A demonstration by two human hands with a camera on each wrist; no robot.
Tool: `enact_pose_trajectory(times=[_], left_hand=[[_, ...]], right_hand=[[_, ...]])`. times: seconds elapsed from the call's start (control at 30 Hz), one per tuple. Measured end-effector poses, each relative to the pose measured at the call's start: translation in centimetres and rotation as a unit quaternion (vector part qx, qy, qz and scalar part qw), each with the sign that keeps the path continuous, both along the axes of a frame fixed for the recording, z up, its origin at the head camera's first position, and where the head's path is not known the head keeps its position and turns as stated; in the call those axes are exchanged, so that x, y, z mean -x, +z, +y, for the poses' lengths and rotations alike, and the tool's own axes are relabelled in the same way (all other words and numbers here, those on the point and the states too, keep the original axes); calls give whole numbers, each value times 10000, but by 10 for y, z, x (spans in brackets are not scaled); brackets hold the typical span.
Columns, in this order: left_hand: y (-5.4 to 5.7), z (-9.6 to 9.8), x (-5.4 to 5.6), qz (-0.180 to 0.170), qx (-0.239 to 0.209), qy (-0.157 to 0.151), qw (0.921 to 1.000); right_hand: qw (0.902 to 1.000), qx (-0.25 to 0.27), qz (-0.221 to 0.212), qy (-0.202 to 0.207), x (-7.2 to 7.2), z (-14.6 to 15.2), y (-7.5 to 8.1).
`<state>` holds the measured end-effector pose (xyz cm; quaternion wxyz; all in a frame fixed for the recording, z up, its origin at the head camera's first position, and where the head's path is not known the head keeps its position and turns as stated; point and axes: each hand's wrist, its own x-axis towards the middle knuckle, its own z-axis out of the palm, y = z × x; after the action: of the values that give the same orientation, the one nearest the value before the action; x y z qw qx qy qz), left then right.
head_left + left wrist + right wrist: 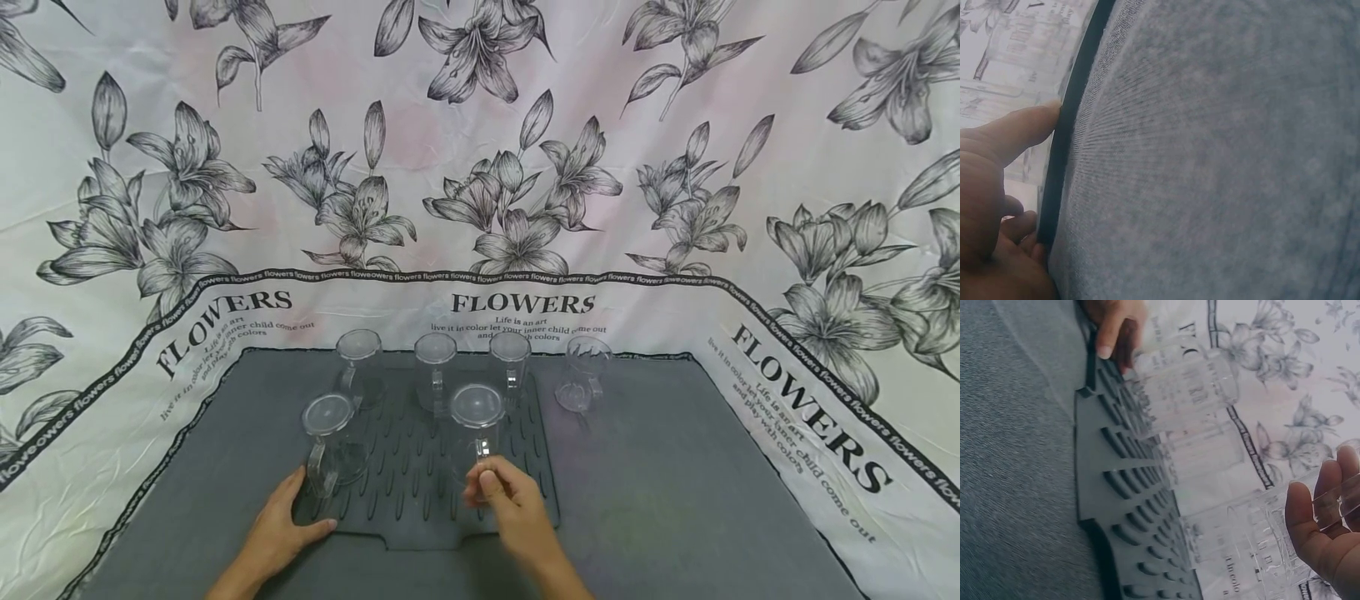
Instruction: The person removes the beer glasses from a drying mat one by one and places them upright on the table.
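Note:
My right hand [510, 504] pinches the handle of a clear mug [477, 408] between thumb and fingers. That mug is over the right part of a dark ridged drying mat [420, 533], its closed base facing up. I cannot tell whether its rim touches the mat. My left hand [281, 525] rests at the mat's front left corner, thumb along the front edge and fingers at the left side. Close beyond it stands another upturned clear mug [330, 417]. In the left wrist view the thumb [1029, 125] touches the mat's dark edge [1066, 119].
Three more upturned clear mugs stand along the back: a left one [358, 346], a middle one [435, 350] and a right one [510, 348]. Off the mat, a clear mug [588, 367] stands rim up on the grey tabletop [675, 467]. Flowered cloth [517, 250] borders the table.

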<state>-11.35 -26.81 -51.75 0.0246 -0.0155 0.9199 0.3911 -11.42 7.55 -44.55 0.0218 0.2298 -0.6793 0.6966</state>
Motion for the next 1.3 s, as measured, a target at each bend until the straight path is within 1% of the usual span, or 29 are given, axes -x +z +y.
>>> enact_pose_trajectory(times=[0.17, 0.33, 0.5, 0.77, 0.87, 1.03, 1.13, 1.3], left_hand=[[0, 1, 2, -94, -57, -10, 9999], [-4, 1, 2, -257, -76, -47, 9996], [-7, 2, -1, -293, 0, -62, 9996], [-7, 2, 2, -249, 3, -64, 9997], [-5, 1, 2, -235, 3, -70, 9997], [-2, 0, 1, -229, 66, -66, 9997], [-2, 0, 1, -226, 75, -58, 9997], [-2, 0, 1, -111, 48, -16, 9999]], right_hand=[[9997, 15, 250, 63, 0, 10, 8], [9982, -19, 595, 40, -1, 21, 17], [9970, -93, 763, -38, -2, 31, 24], [9921, -137, 1217, -263, 2, 46, 33], [9894, -144, 1363, -481, 3, 49, 36], [9832, -118, 1524, -995, 3, 54, 42], [9800, -36, 1635, -1132, 2, 57, 46], [9764, 69, 1758, -1250, 1, 62, 52]])
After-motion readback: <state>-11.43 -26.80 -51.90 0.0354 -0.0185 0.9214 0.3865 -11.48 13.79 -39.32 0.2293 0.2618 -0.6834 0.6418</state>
